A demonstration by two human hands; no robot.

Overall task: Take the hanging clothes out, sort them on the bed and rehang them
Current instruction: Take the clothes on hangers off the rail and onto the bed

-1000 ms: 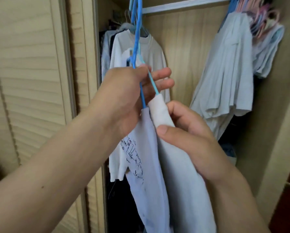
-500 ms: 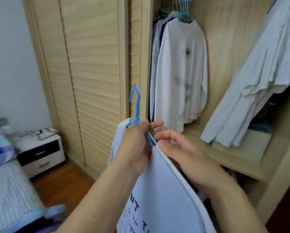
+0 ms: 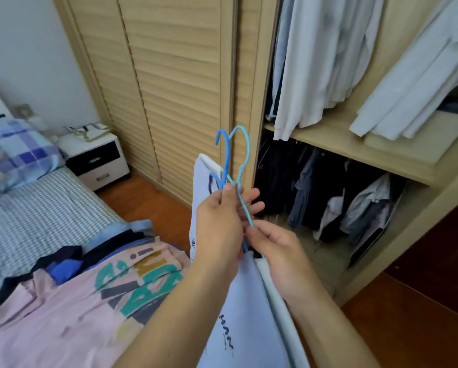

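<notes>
Beside the open light-wood louvred wardrobe [image 3: 169, 75], our left hand [image 3: 217, 227] grips two thin blue wire hangers [image 3: 236, 155] carrying a white printed T-shirt [image 3: 244, 314]; our right hand [image 3: 281, 253] pinches one hanger's arm. Several clothes, a pink printed shirt [image 3: 89, 301] among them, already lie on the checked bed [image 3: 36, 208]. Pale shirts [image 3: 315, 62] remain hanging, so we judge removal unfinished, sorting and rehanging ahead.

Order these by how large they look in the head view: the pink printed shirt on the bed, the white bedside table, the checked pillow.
1. pink printed shirt, clearly largest, though nearest the camera.
2. checked pillow and white bedside table: they look about alike, so I do not rank them.
</notes>
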